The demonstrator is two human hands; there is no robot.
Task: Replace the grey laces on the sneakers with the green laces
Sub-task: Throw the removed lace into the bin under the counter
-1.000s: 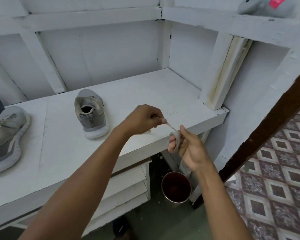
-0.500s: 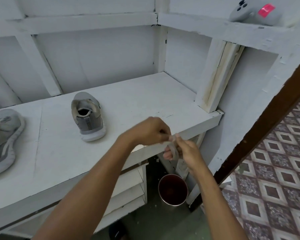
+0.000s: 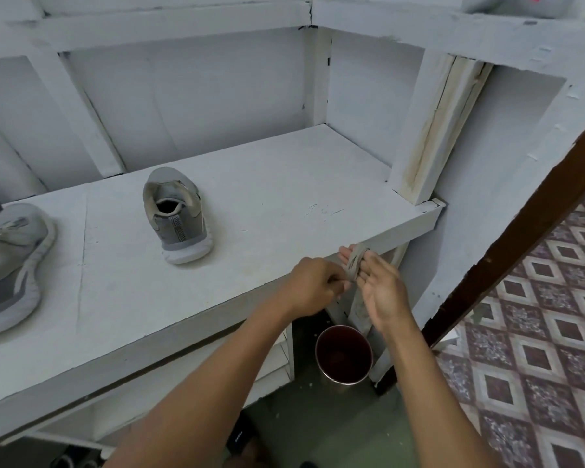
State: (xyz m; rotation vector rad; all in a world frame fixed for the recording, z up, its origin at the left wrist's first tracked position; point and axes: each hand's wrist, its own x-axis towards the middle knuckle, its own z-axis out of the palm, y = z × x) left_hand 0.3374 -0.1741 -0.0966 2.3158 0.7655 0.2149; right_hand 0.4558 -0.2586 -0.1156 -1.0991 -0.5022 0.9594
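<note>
While the grey lace (image 3: 354, 263) sits in loops round the fingers: pull each new loop snug, right beside the last one, so the roll does not slip off.
Left hand (image 3: 313, 287): curled up, pinching the loose end of the lace.
Right hand (image 3: 382, 293): fingers straight and close together, with the lace wrapped round them, just past the shelf (image 3: 284, 184) edge.
Sneakers (image 3: 178, 216): both on the shelf, well apart from the hands.
Green laces: not in view.

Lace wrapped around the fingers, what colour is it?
Grey: the lace coiled round the right hand, shown in the head view.
</note>
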